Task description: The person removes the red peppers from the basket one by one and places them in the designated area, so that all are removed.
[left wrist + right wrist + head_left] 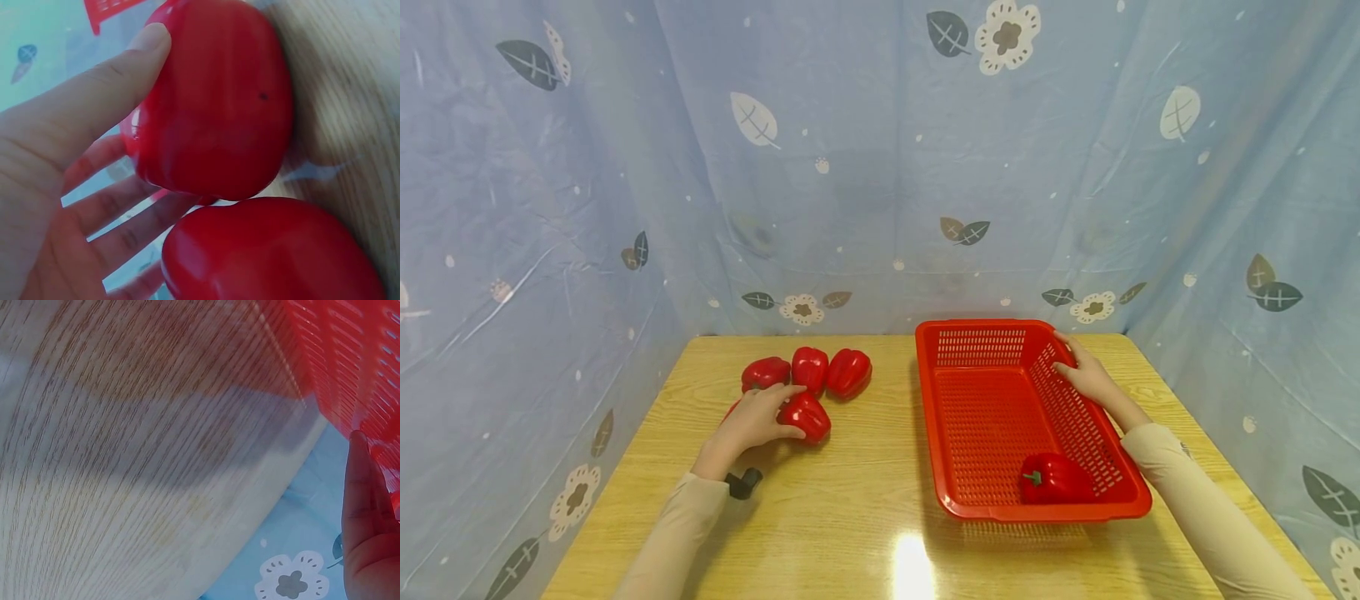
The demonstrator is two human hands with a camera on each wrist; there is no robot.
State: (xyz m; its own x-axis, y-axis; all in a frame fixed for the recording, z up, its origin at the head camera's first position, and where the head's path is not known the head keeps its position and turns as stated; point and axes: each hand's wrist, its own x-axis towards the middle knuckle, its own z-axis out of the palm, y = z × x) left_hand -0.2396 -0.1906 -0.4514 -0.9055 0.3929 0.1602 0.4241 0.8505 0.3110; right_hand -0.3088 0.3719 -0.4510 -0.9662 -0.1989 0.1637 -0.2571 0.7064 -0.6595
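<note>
On the left of the table in the head view, my left hand (754, 419) spans a red bell pepper (809, 417). The left wrist view shows the thumb against one side of this pepper (215, 100) and the fingers reaching round behind it. Another red pepper (269, 250) lies close by the fingers. On the right, my right hand (1090, 380) holds the side rim of a red plastic basket (928, 425), thumb inside and fingers along the outer wall. One red pepper with a green stem (1060, 480) lies in the basket's near right corner.
Behind the left hand three red peppers stand in a row: a left one (765, 373), a middle one (810, 370) and a right one (849, 373). Another is mostly hidden by the hand. A blue patterned curtain (865, 167) surrounds the wooden table (850, 508).
</note>
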